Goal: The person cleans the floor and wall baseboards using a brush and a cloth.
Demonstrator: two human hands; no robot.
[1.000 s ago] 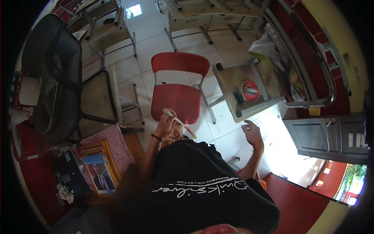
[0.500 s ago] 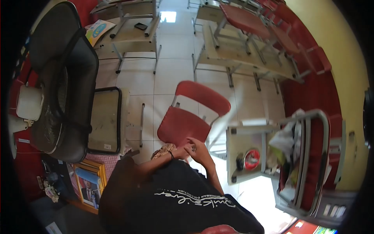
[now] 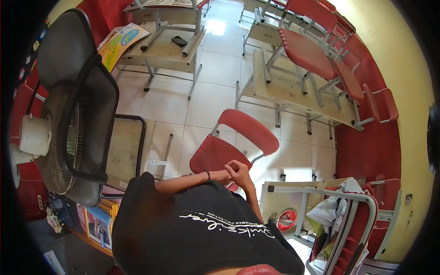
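Note:
My left hand (image 3: 220, 177), with a dark band on its wrist, is in front of my body above the seat of a red chair (image 3: 216, 155). Its fingers are hidden where the two hands meet. My right hand (image 3: 240, 170) comes in from the right, its fingers bent and closed against the left hand; whatever lies between them is too small to make out. Both hands are just beyond the black shirt (image 3: 197, 229) with white lettering. The chair's red backrest (image 3: 250, 132) stands past the hands.
Red chairs (image 3: 307, 52) rest upside down or stacked on a long desk (image 3: 293, 87). A black chair (image 3: 87, 119) and fan stand left. A phone (image 3: 179, 41) lies on the far left desk. At right, a desk holds a red round container (image 3: 287, 220) beside cloths (image 3: 332, 208).
The view has shifted, so the desks and the red chair sit lower in it. My hands remain together, with the right fingers more bent over the left hand.

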